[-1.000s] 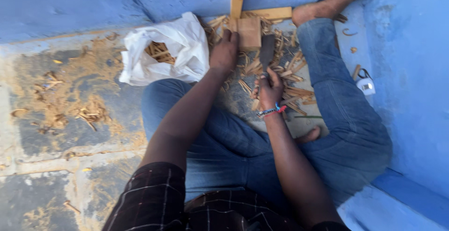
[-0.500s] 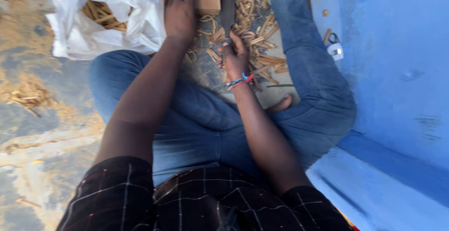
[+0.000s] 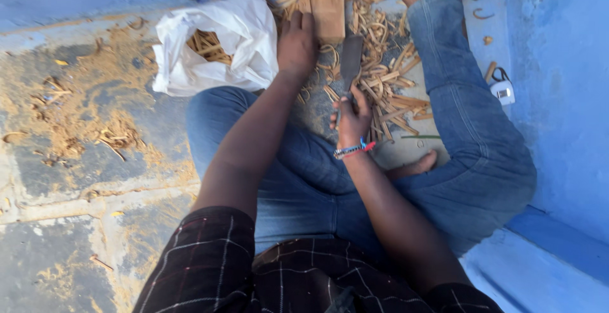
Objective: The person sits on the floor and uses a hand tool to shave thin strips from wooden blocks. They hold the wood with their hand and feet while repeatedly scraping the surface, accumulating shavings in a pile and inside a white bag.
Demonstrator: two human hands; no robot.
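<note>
Between the legs; right hand (image 3: 351, 117) fingers grip blade (image 3: 351, 59) pointing away; left hand (image 3: 297, 45) fingers cannot tell

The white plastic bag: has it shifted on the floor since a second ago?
No. The white plastic bag lies just left of the wooden block, as before; only the camera moved.

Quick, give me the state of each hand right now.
Left hand: fingers laid on the wooden block, not clearly gripping it.
Right hand: closed around the handle of the broad flat blade.
</note>
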